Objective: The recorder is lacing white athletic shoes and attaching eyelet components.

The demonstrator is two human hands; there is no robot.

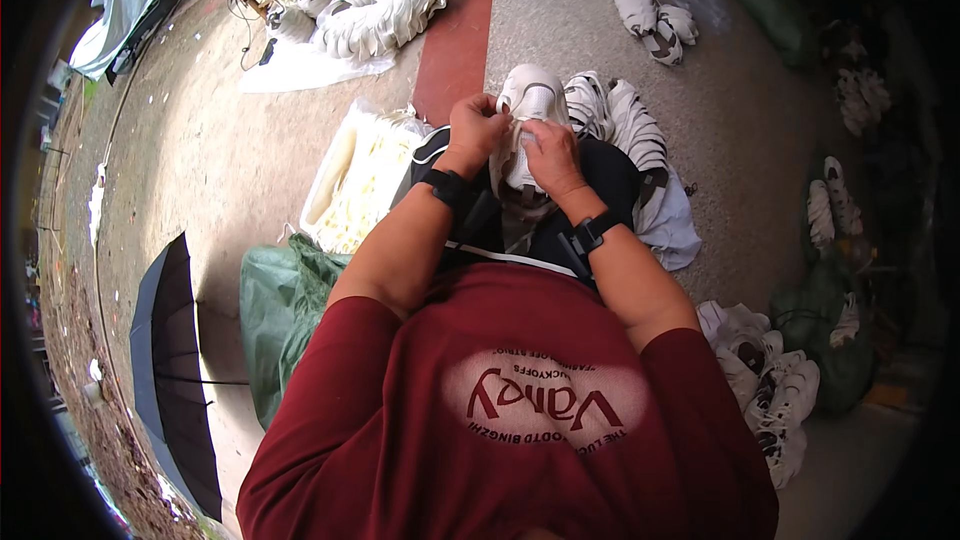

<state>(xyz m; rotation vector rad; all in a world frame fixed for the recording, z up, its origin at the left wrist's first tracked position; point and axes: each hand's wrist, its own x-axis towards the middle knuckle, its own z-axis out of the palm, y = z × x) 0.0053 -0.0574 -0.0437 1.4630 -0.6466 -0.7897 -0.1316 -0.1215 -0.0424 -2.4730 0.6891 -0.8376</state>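
A white shoe [532, 98] with a pale mesh front lies over my lap, its toe pointing away from me. At its left edge my left hand [477, 130] is closed, thumb and fingers pinched on the shoe beside its opening. My right hand [553, 158] is closed over the middle of the same shoe, fingertips pressed together at the lacing area. Whether a thin lace lies between the fingertips is too small to tell. Just right of the shoe stands a row of nested white shoe uppers [637, 130] with dark stripes.
An open bag of pale laces [358, 175] lies left of my knees, beside a green sack [282, 310]. A dark umbrella [175, 370] stands open at the left. More white shoes [780, 395] are piled at the lower right. Stacked uppers [385, 15] lie ahead, near another person.
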